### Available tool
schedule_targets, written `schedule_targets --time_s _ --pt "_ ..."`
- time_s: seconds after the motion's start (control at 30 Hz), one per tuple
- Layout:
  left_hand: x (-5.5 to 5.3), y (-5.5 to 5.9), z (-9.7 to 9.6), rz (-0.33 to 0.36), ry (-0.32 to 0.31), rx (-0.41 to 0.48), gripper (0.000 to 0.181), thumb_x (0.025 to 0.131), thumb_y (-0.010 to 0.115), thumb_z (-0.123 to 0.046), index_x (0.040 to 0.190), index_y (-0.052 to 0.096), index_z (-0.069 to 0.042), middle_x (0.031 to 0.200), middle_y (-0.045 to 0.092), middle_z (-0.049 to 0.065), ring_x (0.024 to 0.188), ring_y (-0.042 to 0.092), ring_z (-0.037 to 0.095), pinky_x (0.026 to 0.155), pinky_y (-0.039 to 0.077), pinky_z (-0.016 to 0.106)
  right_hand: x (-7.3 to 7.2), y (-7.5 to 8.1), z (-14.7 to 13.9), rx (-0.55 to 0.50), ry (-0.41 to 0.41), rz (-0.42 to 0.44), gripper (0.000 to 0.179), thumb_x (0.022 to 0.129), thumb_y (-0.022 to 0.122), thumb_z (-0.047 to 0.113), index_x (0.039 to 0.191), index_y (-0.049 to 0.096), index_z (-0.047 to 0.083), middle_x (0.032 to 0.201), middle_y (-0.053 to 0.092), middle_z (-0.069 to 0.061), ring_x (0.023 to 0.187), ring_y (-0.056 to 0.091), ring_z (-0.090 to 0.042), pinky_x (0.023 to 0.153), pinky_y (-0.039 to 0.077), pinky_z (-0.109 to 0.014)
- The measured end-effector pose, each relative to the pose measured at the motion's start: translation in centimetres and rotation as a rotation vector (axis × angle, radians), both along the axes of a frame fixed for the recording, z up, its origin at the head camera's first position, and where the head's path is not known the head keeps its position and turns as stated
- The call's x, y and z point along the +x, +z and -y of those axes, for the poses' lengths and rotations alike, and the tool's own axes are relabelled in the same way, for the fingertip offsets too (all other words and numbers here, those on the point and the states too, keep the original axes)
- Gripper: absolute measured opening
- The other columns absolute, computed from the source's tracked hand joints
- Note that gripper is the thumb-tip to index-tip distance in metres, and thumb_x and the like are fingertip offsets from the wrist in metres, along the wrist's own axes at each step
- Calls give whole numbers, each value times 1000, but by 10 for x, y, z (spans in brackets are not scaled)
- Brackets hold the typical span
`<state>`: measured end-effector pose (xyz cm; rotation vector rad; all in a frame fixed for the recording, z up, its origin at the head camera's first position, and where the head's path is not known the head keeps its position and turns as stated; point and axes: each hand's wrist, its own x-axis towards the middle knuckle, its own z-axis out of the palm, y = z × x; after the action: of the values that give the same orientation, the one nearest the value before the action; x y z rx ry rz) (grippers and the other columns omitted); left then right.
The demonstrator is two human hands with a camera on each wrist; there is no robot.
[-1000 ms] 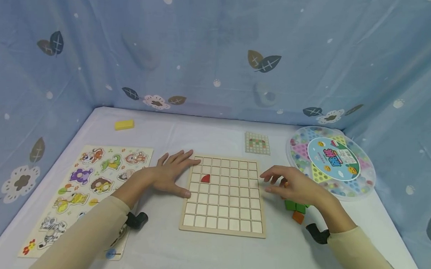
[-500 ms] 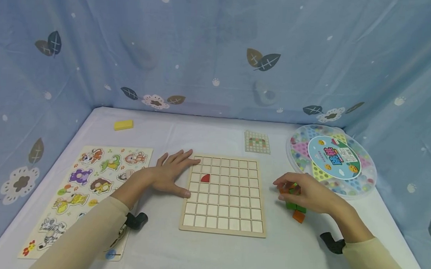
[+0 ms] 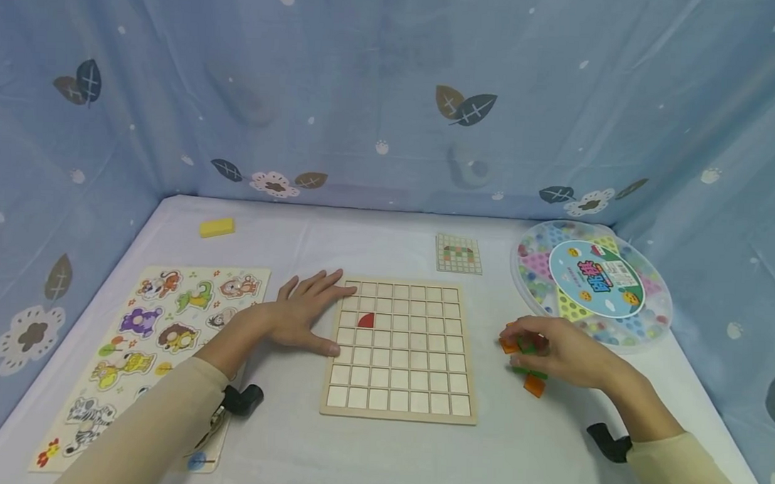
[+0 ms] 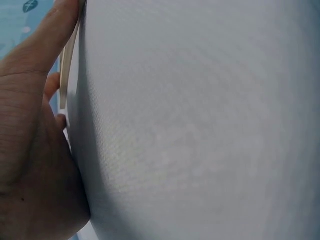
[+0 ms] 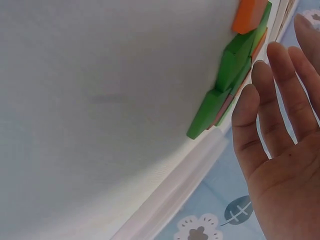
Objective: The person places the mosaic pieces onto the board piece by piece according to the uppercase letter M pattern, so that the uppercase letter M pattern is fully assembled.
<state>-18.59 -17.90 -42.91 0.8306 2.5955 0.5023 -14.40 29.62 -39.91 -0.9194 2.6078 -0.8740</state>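
My left hand (image 3: pixel 304 316) rests at the left edge of a wooden grid board (image 3: pixel 397 415), its fingers spread and its thumb and fingertips on the frame. A red quarter-circle piece (image 3: pixel 366 320) lies in one cell at the board's upper left. To the right of the board, my right hand (image 3: pixel 563 353) hovers over a small heap of blocks, fingers loosely bent. An orange block (image 3: pixel 534 386) shows below that hand, partly hiding the rest. In the right wrist view, green blocks (image 5: pixel 235 60) and another orange face (image 5: pixel 250 15) stand apart from the fingers (image 5: pixel 246 115), which hold nothing.
A pattern card (image 3: pixel 459 254) lies behind the board. At the back right sits a round clear marble-game case (image 3: pixel 527 289). An animal puzzle board (image 3: pixel 122 318) lies under the left forearm, and a yellow block (image 3: pixel 217 227) lies at the back left. Blue curtains (image 3: pixel 367 92) enclose the table.
My right hand has moved right, away from the board's right edge to above the block heap. My left hand has stayed on the board's left edge.
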Motion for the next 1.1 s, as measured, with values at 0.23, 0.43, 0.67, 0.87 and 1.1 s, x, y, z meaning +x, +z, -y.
schedule_targets --time_s 0.23,0.43,0.67,0.87,1.1 --pt "0 -1 0 1 5 -9 108 81 73 -71 165 20 -31 174 -2 8 159 -3 37 118 -1 73 1 -4 -3 -2 -3 52 32 89 82 24 119 71 19 106 73 8 86 65 -6 73 54 -27" --pt "0 -1 0 3 5 -6 108 81 74 -71 165 20 -31 174 -2 7 159 -4 37 118 -2 73 3 -7 -6 5 -32 116 39 87 84 25 122 70 16 112 74 6 92 67 -9 78 57 -26" --pt "0 0 0 -1 0 7 107 81 75 -68 165 22 -28 174 -1 10 159 -3 40 117 -2 75 4 -8 -10 38 -28 51 43 81 88 32 119 71 18 104 70 12 87 63 -7 76 56 -26" --pt "0 0 0 -2 0 8 108 81 75 -69 165 21 -30 174 -2 8 159 -4 38 117 -2 74 4 -9 -12 59 -20 23 38 83 88 25 116 71 16 99 67 13 85 61 -7 74 55 -26" --pt "-1 -1 0 4 1 -3 109 80 73 -72 165 20 -31 174 -3 7 159 -4 37 117 -2 74 2 -9 -13 70 -19 25 33 88 84 25 117 71 16 96 65 13 81 57 -3 70 53 -25"
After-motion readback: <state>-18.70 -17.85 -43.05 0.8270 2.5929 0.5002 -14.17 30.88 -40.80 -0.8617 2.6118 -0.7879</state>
